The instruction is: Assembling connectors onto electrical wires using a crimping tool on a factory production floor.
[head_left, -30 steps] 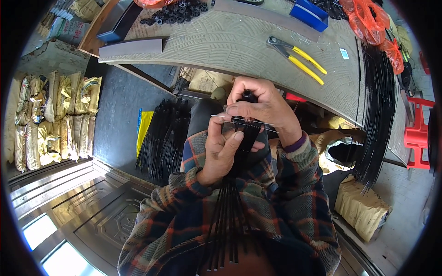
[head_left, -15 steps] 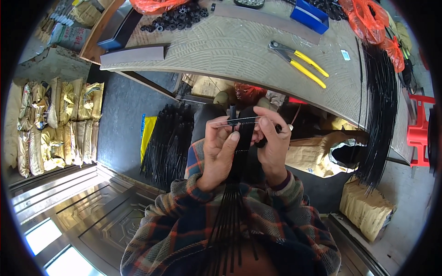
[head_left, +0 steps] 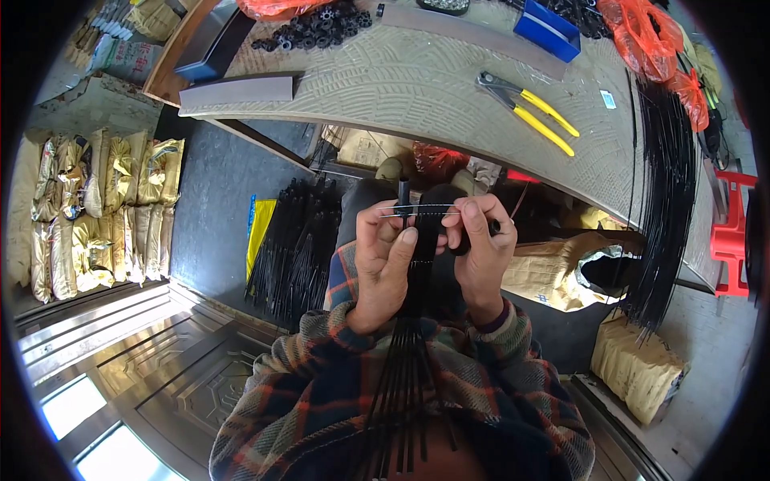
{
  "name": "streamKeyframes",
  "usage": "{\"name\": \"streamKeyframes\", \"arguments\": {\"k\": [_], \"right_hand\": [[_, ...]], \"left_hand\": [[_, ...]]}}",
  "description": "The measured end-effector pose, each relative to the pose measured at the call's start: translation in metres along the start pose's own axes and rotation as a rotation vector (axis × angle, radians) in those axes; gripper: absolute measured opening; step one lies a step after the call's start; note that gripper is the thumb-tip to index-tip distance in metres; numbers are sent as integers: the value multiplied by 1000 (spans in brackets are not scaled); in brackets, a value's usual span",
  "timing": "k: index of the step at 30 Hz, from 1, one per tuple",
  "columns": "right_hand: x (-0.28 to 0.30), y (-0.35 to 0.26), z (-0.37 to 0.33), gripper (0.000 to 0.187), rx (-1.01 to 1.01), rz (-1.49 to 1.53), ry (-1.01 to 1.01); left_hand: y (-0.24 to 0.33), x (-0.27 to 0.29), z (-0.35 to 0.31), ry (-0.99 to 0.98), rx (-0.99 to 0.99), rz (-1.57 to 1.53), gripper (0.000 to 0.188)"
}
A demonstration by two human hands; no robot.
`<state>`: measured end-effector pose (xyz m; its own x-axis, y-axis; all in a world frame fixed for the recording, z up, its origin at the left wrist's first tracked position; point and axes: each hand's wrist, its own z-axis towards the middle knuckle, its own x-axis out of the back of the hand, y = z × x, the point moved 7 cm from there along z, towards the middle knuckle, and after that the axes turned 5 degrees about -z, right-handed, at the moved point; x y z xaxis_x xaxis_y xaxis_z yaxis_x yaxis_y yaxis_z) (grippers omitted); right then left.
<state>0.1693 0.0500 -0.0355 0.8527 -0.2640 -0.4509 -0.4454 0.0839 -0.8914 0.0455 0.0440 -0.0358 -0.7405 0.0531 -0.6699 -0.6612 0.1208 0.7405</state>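
A flat row of thin black rods (head_left: 405, 365), resembling umbrella ribs, runs down from between my hands over my lap and jacket. My left hand (head_left: 381, 268) is closed around a short upright black tube (head_left: 403, 192) at the row's top left, its thumb pressing beside the rods. A thin pale wire (head_left: 433, 205) stretches across the tops of the rods from hand to hand. My right hand (head_left: 484, 256) pinches the wire's right end between thumb and forefinger. Its other fingers curl around something dark, mostly hidden.
The worktable (head_left: 385, 88) ahead bears yellow-handled pliers (head_left: 533, 116), small black parts (head_left: 313, 32), a blue box (head_left: 548, 30) and red plastic bags (head_left: 638, 40). Long black rods (head_left: 670, 184) hang over its right edge. More rods (head_left: 297, 244) stand at left, near wrapped packages (head_left: 104, 216). A red stool (head_left: 730, 232) is at right.
My right hand has shifted slightly right and down, its fingers still pinching the wire. My left hand stays nearly in place at the tube. The whole view has moved slightly.
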Motion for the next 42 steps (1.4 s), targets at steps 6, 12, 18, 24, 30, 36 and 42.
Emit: {"name": "streamKeyframes", "arguments": {"k": [6, 12, 18, 24, 30, 36, 42], "right_hand": [[-4, -1, 0, 34, 69, -321, -154], [-4, -15, 7, 7, 126, -226, -50], [-8, -25, 0, 10, 171, -262, -13], [0, -10, 0, 16, 161, -213, -44], [2, -11, -1, 24, 161, -170, -13], [-19, 7, -8, 18, 22, -372, -280], [-23, 14, -10, 12, -41, -124, -303]], "left_hand": [[3, 7, 0, 33, -112, 100, 30], [-2, 4, -2, 22, 10, 41, 31], [1, -1, -3, -8, -19, 24, 31], [1, -1, -3, 8, -19, 6, 32], [1, -3, -4, 5, 9, -12, 32], [8, 9, -6, 32, -65, 52, 31], [23, 14, 14, -119, 84, 38, 27]]}}
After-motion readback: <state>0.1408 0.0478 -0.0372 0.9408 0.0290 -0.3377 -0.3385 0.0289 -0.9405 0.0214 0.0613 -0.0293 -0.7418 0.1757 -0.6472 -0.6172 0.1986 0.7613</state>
